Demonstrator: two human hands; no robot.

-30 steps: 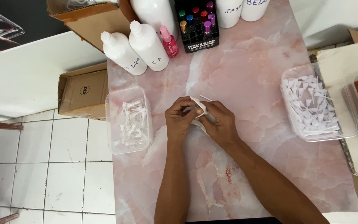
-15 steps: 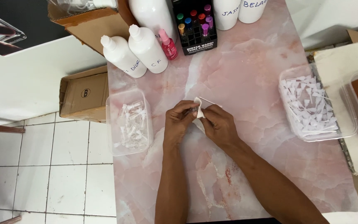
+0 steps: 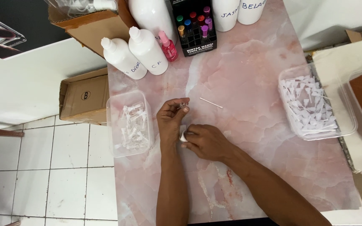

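— Two hands meet mid-counter [image 3: 248, 67]; why?
— Left hand [image 3: 171, 121] pinches a small clear vial [image 3: 183, 104] upright; right hand [image 3: 208, 142] closes on a white cap [image 3: 182, 136] just below it.
— Supplies?
— Vial tub [image 3: 130, 123] left, cap tub [image 3: 315, 102] right, within reach.

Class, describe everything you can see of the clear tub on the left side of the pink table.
The clear tub is a rectangular, thin-walled container that looks like transparent plastic, with rounded corners and no lid. It rests flat at the left edge of the pink marble-patterned table, its long side along that edge. Inside lies a loose heap of small clear tube-like pieces, too small to identify. Neither hand touches it; the left hand is just to its right.
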